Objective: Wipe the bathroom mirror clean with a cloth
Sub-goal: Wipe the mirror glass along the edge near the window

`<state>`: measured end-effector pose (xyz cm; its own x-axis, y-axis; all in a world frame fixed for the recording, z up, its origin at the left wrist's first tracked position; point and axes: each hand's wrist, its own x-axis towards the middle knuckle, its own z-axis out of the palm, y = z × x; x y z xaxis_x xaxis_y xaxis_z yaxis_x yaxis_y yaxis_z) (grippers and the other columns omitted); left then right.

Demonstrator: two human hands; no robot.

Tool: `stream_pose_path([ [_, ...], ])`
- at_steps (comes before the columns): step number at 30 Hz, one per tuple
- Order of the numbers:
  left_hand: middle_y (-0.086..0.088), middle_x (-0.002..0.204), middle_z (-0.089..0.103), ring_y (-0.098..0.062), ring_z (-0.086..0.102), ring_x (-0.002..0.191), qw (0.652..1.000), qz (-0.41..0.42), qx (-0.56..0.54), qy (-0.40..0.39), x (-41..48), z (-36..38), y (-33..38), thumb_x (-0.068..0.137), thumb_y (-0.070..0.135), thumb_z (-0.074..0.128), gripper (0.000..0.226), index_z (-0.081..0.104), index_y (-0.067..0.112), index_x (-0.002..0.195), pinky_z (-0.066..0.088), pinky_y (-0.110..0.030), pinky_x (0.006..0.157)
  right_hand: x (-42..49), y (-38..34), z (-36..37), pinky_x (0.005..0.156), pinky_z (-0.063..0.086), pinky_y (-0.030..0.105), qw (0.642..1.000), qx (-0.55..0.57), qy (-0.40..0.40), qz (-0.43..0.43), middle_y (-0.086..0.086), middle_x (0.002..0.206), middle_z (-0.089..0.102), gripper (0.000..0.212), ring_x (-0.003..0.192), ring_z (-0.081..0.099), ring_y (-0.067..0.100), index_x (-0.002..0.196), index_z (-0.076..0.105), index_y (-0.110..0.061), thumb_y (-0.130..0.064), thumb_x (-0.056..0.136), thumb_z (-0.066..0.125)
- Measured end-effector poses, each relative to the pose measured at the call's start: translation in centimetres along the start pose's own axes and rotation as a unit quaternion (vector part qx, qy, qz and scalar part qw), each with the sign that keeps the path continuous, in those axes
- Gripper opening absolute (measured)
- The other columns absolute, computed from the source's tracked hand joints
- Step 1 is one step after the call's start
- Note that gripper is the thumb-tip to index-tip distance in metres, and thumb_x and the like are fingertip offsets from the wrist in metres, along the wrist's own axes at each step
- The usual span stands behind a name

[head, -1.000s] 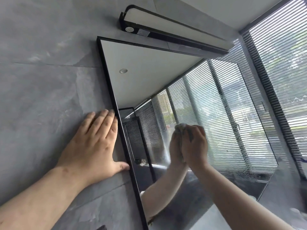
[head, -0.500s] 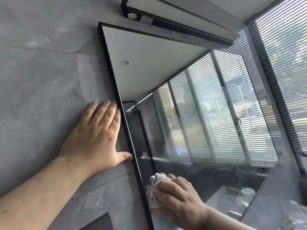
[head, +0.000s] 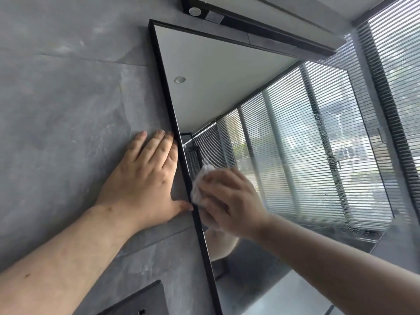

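Right hand (head: 229,198) presses the cloth (head: 200,185) to the mirror (head: 227,87), hard by the frame's left edge.

The cloth, white and crumpled, sits bunched under curled fingers on the glass at about 9 o'clock of the mirror, touching or just beside the black frame (head: 168,105). Left hand (head: 145,178) lies flat on the grey wall (head: 68,110) at 9 o'clock of the cloth, fingers straight and together, thumb tip touching the frame. In the glass: reflected slatted blinds and a pale ceiling with a round recessed lamp. A dark light bar (head: 250,26) runs above the mirror at 12 o'clock; a window with blinds (head: 397,76) fills 3 o'clock. A dark wall plate (head: 141,301) shows at 6 o'clock.
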<state>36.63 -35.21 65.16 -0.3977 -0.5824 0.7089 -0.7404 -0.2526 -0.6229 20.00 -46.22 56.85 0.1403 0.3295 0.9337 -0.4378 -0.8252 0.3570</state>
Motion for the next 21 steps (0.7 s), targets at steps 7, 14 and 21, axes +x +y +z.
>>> stream_pose_path([
  [7,-0.029,0.146,0.042,-0.040,0.035,0.141,1.000,0.003,0.007,-0.002,-0.1,-0.2,0.0,0.064,0.085,0.032,0.122,0.044,-0.012,0.137,0.022,-0.057,0.118,-10.3,-1.7,-1.7,0.075,0.047,0.035,0.983,-0.042,-0.120,-0.135,-0.001,0.116,0.055,0.027,0.085,0.062,0.023,0.118,0.060,-0.019,-0.026,0.091,0.060],
  [14,-0.028,0.146,0.042,-0.039,0.035,0.141,1.000,0.005,-0.005,0.003,-0.1,0.0,-0.1,0.065,0.085,0.033,0.121,0.045,-0.012,0.137,0.023,-0.057,0.117,-3.6,0.8,0.1,0.076,0.052,0.041,0.995,-0.021,-0.064,-0.073,0.003,0.115,0.055,0.024,0.084,0.064,0.028,0.111,0.062,-0.012,-0.023,0.090,0.065],
  [21,-0.030,0.143,0.045,-0.041,0.039,0.138,1.000,0.005,-0.011,0.002,-0.1,0.2,0.1,0.065,0.084,0.033,0.120,0.048,-0.013,0.134,0.025,-0.058,0.116,0.0,6.6,-0.8,0.075,0.046,0.025,0.969,-0.084,0.095,0.211,0.004,0.101,0.062,0.029,0.087,0.059,0.020,0.093,0.071,-0.011,-0.031,0.100,0.050],
])
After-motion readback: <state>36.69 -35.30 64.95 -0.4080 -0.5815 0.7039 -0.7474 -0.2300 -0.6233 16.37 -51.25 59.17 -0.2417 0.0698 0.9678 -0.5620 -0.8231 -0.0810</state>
